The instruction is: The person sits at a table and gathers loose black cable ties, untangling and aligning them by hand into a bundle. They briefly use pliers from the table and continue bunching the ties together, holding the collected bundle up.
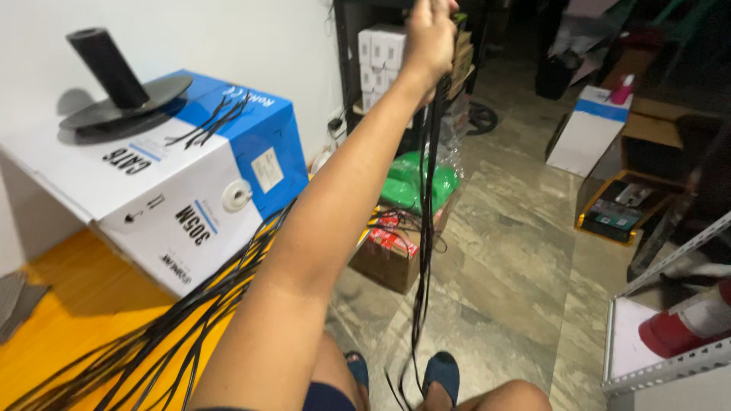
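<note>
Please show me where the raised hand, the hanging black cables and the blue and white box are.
raised hand (429,34), head view, back of the hand
black cables (423,251), head view, middle of the hanging bundle
box (183,202), head view, white front face

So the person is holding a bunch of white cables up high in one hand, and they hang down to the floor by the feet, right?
Not quite: the cables are black, not white. The head view shows the raised hand gripping the bunch up high, with the strands hanging down to the floor beside the feet.
</note>
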Demonstrator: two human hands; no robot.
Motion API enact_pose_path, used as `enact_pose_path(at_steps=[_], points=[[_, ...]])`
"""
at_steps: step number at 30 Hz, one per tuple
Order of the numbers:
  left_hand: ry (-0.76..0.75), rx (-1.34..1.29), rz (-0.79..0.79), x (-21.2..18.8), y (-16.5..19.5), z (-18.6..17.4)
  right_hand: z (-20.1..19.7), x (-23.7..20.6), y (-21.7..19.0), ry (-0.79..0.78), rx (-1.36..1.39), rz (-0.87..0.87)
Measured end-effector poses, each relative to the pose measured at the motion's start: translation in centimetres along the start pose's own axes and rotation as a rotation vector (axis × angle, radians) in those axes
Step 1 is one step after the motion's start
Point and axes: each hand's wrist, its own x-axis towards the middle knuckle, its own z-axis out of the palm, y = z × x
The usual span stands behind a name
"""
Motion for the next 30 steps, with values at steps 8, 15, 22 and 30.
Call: enact_pose_path(at_steps=[8, 15, 22, 30], points=[[-0.442, -0.201, -0.404, -11.5, -5.8, -3.4, -15.7, 3.5, -7.0, 0.524, 0.302, -0.538], [-0.536, -0.183, -0.516, -19.3, -11.8, -5.3, -27.5, -4.1, -21.1, 0.361, 0.824, -1.116], [-0.573, -0.2, -0.431, -20.1, -13.0, -5.3, -26.7, -7.6, -24.5, 0.448, 0.811, -1.007], [-0.548, -0.148, -0.494, -20.2, -10.8, -5.1, -27.2, -7.3, -23.2, 0.385, 0.724, -1.097]])
